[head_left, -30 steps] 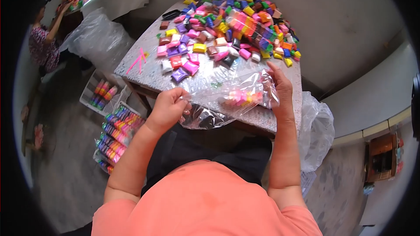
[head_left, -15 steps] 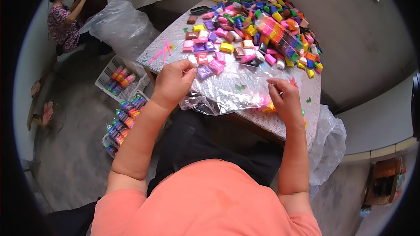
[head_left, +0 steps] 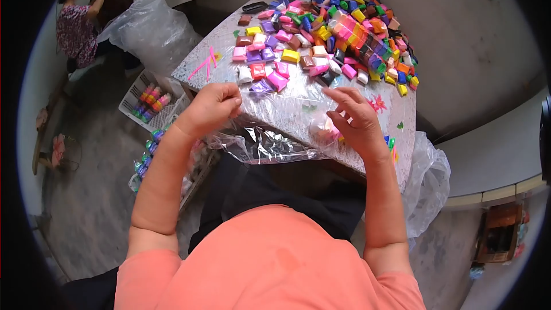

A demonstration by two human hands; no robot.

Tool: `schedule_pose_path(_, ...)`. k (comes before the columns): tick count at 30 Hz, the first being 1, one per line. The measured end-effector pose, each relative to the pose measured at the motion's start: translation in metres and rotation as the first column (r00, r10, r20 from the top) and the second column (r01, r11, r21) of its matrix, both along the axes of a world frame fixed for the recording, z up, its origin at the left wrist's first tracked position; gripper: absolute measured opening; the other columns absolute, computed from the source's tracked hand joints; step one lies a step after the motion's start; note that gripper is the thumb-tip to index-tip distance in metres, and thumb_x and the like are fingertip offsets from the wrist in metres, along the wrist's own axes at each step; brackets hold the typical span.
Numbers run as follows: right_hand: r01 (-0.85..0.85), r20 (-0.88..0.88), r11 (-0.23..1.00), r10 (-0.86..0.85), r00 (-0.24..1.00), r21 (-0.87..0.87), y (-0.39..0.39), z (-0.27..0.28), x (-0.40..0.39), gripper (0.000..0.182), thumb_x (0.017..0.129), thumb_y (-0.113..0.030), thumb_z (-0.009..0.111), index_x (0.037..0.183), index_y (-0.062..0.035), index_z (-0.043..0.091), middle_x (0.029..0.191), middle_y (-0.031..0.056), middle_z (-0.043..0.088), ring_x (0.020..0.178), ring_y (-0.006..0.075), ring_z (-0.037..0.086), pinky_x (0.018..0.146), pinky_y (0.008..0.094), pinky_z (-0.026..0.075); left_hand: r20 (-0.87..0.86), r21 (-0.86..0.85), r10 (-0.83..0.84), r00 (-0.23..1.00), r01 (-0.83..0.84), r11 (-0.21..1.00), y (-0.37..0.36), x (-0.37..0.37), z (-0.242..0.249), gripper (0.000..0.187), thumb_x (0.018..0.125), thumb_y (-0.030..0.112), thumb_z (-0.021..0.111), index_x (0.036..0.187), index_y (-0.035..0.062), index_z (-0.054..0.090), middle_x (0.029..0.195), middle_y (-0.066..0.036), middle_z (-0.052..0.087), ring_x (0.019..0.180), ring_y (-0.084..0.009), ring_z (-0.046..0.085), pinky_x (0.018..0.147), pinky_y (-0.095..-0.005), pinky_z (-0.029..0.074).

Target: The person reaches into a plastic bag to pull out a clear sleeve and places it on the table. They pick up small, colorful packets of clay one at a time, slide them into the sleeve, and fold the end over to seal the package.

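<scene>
A clear plastic bag (head_left: 275,120) lies across the near edge of the speckled table (head_left: 218,40), its open end hanging off the edge. My left hand (head_left: 209,106) pinches the bag's left edge. My right hand (head_left: 356,120) presses down with spread fingers on the bag's right part, over a row of coloured packets (head_left: 330,129) inside it. Beyond the hands, a big heap of small coloured clay packets (head_left: 338,28) covers the far half of the table.
White baskets with packed coloured rows (head_left: 146,100) stand on the floor at left. A large plastic sack (head_left: 152,28) sits behind them and another (head_left: 427,178) hangs at the table's right. A person in a patterned top (head_left: 77,23) works at another table, far left.
The bag has been lowered from the air onto the table. My right hand moved from gripping its end to pressing flat on it; my left hand slid down toward the table edge.
</scene>
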State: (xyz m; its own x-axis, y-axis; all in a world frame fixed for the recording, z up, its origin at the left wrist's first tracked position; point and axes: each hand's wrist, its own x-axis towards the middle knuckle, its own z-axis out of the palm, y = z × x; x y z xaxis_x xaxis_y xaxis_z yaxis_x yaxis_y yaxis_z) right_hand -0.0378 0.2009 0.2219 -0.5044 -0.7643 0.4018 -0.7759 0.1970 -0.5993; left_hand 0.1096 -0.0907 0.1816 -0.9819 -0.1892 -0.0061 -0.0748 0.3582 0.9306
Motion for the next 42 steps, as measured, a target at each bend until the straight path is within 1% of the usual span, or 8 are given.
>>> schedule_pose_path(10,0.005,0.012,0.982,-0.007,1.000,0.189,-0.010,0.002,0.009,0.020,0.076,-0.002,0.075,0.094,-0.0073,0.069,0.088,0.0050,0.059,0.078,0.0200,0.058,0.067,0.0302,0.047,0.066,-0.043,-0.148,0.987,0.151,0.988,-0.035,0.002,0.008,0.012,0.092,0.009,0.052,0.081,0.0042,0.055,0.076,-0.002,0.063,0.070,-0.0094,0.060,0.067,-0.0255,0.050)
schedule_pose_path(14,-0.014,-0.243,0.990,0.049,0.969,0.142,-0.017,-0.015,-0.001,0.018,0.073,-0.001,0.074,0.087,-0.0074,0.066,0.090,0.0073,0.060,0.085,0.0255,0.059,0.071,0.0347,0.048,0.150,-0.042,-0.149,0.977,0.157,0.987,-0.043,-0.010,0.021,0.010,0.090,0.007,0.053,0.081,0.0040,0.055,0.074,-0.002,0.062,0.070,-0.0089,0.060,0.067,-0.0252,0.050)
schedule_pose_path(23,-0.035,-0.015,0.955,0.042,0.999,0.295,-0.049,-0.052,0.013,0.015,0.073,-0.001,0.068,0.085,-0.0079,0.061,0.087,0.0107,0.057,0.089,0.0334,0.059,0.076,0.0405,0.049,0.302,-0.483,-0.240,0.923,0.365,0.796,-0.082,-0.061,-0.025,0.006,0.083,0.008,0.057,0.080,0.0034,0.061,0.070,-0.004,0.064,0.069,-0.0131,0.062,0.063,-0.0311,0.050)
schedule_pose_path(29,-0.091,-0.074,0.983,0.104,0.992,0.160,-0.068,-0.053,-0.011,0.012,0.072,-0.001,0.070,0.080,-0.0067,0.063,0.087,0.0114,0.057,0.088,0.0326,0.059,0.076,0.0399,0.049,0.540,-0.187,-0.313,0.781,0.474,0.860,-0.101,-0.092,-0.037,0.015,0.087,0.016,0.063,0.086,0.0017,0.065,0.083,-0.006,0.069,0.080,-0.0157,0.066,0.069,-0.0313,0.053)
schedule_pose_path(32,-0.049,0.011,0.985,0.048,0.999,0.163,-0.069,-0.038,-0.032,0.013,0.072,-0.001,0.072,0.081,-0.0071,0.063,0.088,0.0113,0.057,0.087,0.0313,0.059,0.076,0.0385,0.049,0.539,0.144,-0.264,0.800,0.222,0.964,-0.094,-0.089,-0.035,0.032,0.093,0.033,0.060,0.099,0.0018,0.066,0.096,-0.008,0.069,0.087,-0.0177,0.067,0.074,-0.0333,0.055)
schedule_pose_path(37,0.055,-0.136,0.997,-0.046,0.990,0.061,-0.054,0.021,-0.086,0.013,0.078,0.000,0.073,0.085,-0.0075,0.065,0.085,0.0017,0.056,0.077,0.0104,0.056,0.066,0.0241,0.046,0.294,0.664,-0.217,0.931,-0.035,0.747,-0.111,-0.100,-0.100,0.079,0.094,0.070,0.022,0.113,0.0064,0.065,0.112,-0.011,0.067,0.099,-0.0216,0.065,0.085,-0.0356,0.053)
schedule_pose_path(40,0.172,-0.093,0.985,-0.172,0.981,-0.008,-0.028,0.051,-0.119,0.008,0.083,0.000,0.069,0.087,-0.0047,0.065,0.087,-0.0017,0.055,0.075,0.0065,0.054,0.065,0.0209,0.044,-0.097,0.136,-0.004,0.995,0.017,0.991,-0.044,-0.115,-0.139,0.041,0.096,0.043,0.053,0.118,0.0104,0.065,0.117,-0.007,0.065,0.110,-0.0253,0.060,0.094,-0.0404,0.047)
schedule_pose_path(42,0.207,-0.037,0.977,-0.209,0.977,-0.052,-0.015,0.057,-0.131,0.006,0.083,-0.001,0.069,0.086,-0.0026,0.064,0.085,-0.0016,0.055,0.073,0.0048,0.052,0.064,0.0198,0.043,-0.327,-0.673,-0.211,0.921,-0.070,0.736,0.000,-0.113,-0.119,0.039,0.090,0.028,0.062,0.128,0.0182,0.060,0.134,-0.008,0.055,0.126,-0.0282,0.048,0.106,-0.0455,0.035)
